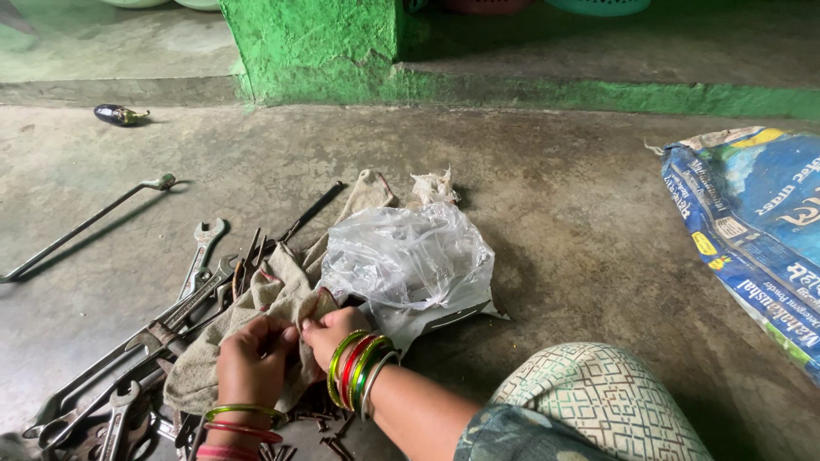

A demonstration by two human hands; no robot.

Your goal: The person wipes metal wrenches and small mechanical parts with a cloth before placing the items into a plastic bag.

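Head view: both hands pinch a grey-brown cloth (273, 299) on the concrete floor (555, 213), left hand (249, 358) and right hand (331, 333) closed on its edge; spanners (184, 303) lie at its left. A crumpled clear plastic bag (406, 256) sits just beside the cloth; a blue printed sack (760, 230) with yellow patches lies flat, well apart at the right.

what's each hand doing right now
Left hand: closed, pinching the grey cloth.
Right hand: closed, gripping the same cloth's edge.
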